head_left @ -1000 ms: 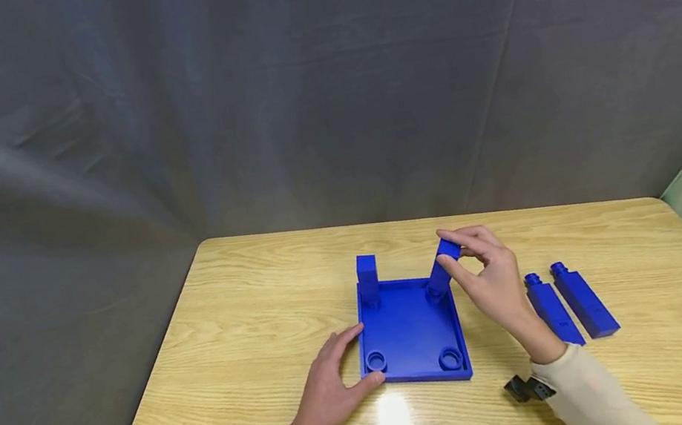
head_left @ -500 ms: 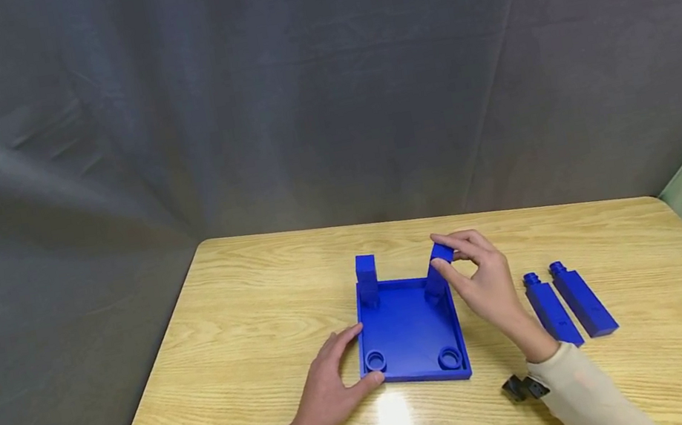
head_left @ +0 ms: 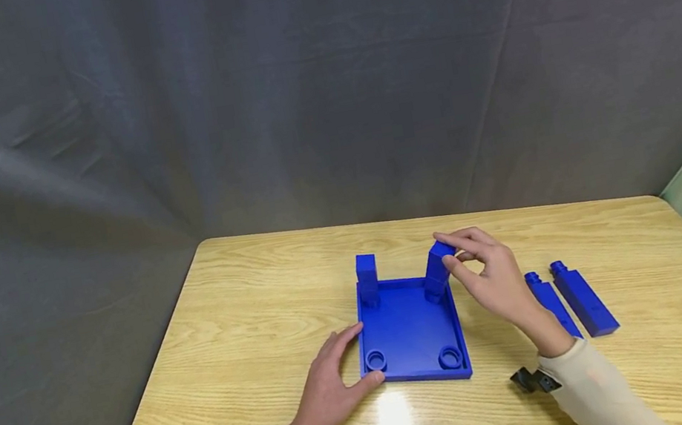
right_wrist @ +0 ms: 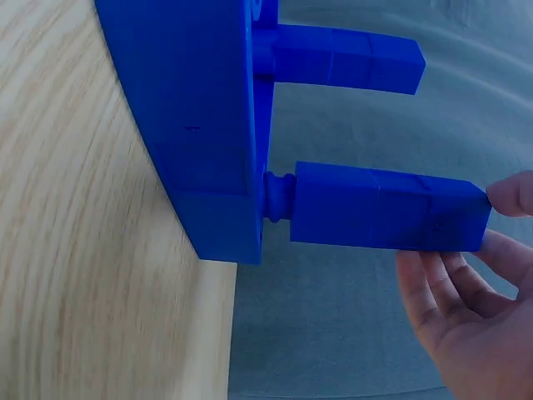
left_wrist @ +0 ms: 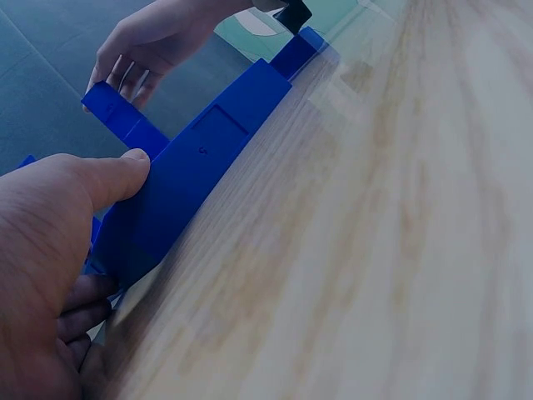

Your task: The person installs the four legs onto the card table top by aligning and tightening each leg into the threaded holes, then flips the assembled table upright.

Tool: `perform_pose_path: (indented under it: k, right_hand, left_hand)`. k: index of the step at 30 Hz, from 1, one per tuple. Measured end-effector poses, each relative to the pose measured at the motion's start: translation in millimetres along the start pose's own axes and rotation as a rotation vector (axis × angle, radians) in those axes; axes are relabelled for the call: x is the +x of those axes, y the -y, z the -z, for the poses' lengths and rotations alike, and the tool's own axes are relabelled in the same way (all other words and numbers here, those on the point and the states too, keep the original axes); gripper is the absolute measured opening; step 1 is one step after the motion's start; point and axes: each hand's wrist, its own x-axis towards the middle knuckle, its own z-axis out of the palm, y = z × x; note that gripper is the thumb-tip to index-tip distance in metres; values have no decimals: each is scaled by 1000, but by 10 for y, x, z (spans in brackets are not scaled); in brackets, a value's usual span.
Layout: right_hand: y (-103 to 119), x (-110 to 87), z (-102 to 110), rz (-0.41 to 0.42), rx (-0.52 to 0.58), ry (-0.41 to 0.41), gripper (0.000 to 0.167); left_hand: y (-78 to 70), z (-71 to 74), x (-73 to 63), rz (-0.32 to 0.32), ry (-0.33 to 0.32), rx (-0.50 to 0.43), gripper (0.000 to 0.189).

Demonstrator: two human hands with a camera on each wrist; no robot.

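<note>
Over the last sec., the far-right leg (head_left: 437,270) is brought from a clear lean to the right to a nearly upright stance over its corner of the tray (head_left: 408,329); vs. ½ s ago it's also turned a bit, w/ a corner edge now shown where a flatter face was seen. It's grasped near its top by the right hand (head_left: 495,284), thumb on one side & fingers on the other. In the right-wrist view some thread (right_wrist: 281,197) is left showing b/w leg & tray, so the leg can't be called fully seated; a slight tilt is also kept. The change is best read as the leg being lined up & twisted in, w/ more turning prob. needed. The tray's left near corner is gripped b/w thumb & fingers of the left hand (head_left: 329,384), no shift noted there, so the tray is apparently being steadied vs. the twist. The far-left leg (head_left: 368,279) is stood upright in its corner, untouched. Both near sockets, left (head_left: 376,361) & right (head_left: 450,357), are left unfilled; two spare legs (head_left: 589,302) are laid on the table (head_left: 250,318) to the right, one partly hidden by the right forearm.
</note>
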Motion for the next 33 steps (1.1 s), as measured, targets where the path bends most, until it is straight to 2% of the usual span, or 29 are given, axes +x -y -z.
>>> perform_pose_path:
  k: [8, 18, 24, 29, 33]
  right_hand:
    - [-73, -1, -63, -36, -26, -43, 33]
    - [-35, -35, -109, -112, -48, -114, 35]
    - [-36, -53, -111, -118, -43, -86, 30]
    - [-43, -41, -75, -66, -4, -22, 31]
    - [-64, -30, -37, -23, 72, 46, 36]
  left_hand:
    - [-1, -3, 0, 7, -1, 5, 81]
    - [-11, -3, -5, 6, 1, 18, 81]
    - [-20, -4, -9, 2, 0, 25, 81]
    - [-10, -6, -7, -2, -3, 27, 80]
    - [-6, -4, -5, -2, -3, 27, 81]
